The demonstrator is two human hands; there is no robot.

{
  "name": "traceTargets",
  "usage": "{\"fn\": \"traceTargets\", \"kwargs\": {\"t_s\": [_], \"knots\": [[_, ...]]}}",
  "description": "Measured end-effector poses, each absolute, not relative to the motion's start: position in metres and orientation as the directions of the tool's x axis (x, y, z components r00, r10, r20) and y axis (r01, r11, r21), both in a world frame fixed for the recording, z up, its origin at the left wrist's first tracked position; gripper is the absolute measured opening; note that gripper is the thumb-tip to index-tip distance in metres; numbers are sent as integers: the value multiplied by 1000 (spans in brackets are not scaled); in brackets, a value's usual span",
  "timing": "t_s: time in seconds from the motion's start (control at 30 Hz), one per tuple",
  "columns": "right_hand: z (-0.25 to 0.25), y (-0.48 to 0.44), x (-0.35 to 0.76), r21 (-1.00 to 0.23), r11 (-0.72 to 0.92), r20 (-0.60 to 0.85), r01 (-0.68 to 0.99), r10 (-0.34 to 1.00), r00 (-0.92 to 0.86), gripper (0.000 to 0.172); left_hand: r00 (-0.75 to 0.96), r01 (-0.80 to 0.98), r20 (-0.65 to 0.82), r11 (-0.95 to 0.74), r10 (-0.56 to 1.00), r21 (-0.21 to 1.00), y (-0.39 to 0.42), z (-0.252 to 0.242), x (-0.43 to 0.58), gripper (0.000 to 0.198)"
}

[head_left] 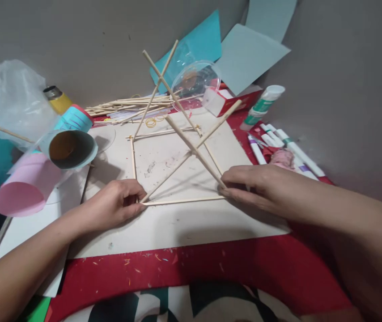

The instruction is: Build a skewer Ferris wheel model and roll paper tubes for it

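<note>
A frame of thin wooden sticks [184,201] stands on a white board [174,223]. Its base is a four-sided outline, and at the near and far ends two sticks rise and cross in an X. Rubber bands bind the far corners. My left hand [120,201] pinches the near left corner, where a slanted stick meets the base. At the near right corner, my right hand [248,185] is closed round the joint, with fingertips on the slanted stick's lower end. The fingers partly hide both near corners.
Loose sticks [127,107] and rubber bands [150,122] lie at the back. Left are paper tubes, including a pink one [26,188], and a plastic bag [16,94]. White markers [298,154], a glue bottle [266,103] and a clear round container [197,80] sit right and behind.
</note>
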State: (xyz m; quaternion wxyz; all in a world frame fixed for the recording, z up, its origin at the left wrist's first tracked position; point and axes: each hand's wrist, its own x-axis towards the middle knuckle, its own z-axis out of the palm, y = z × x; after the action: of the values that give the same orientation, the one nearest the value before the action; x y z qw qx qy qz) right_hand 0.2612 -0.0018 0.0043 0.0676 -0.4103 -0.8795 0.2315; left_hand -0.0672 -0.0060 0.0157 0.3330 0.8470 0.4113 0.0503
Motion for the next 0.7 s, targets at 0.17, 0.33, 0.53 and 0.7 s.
{"fn": "traceTargets", "kwargs": {"t_s": [0.17,0.33,0.53,0.7], "knots": [[8,0,259,-431,548,-88,717,765,-638,30,637,671,-178,-425,750,608,-4,15,-66,11],[12,-1,259,-449,520,-136,727,764,-631,30,621,680,-220,-376,753,630,-3,17,-65,12],[14,1,258,-476,487,-163,732,769,-618,27,609,670,-229,-337,760,662,-2,17,-65,13],[15,1,257,-459,494,-159,738,772,-616,26,605,658,-251,-297,756,692,-3,16,-67,13]]}}
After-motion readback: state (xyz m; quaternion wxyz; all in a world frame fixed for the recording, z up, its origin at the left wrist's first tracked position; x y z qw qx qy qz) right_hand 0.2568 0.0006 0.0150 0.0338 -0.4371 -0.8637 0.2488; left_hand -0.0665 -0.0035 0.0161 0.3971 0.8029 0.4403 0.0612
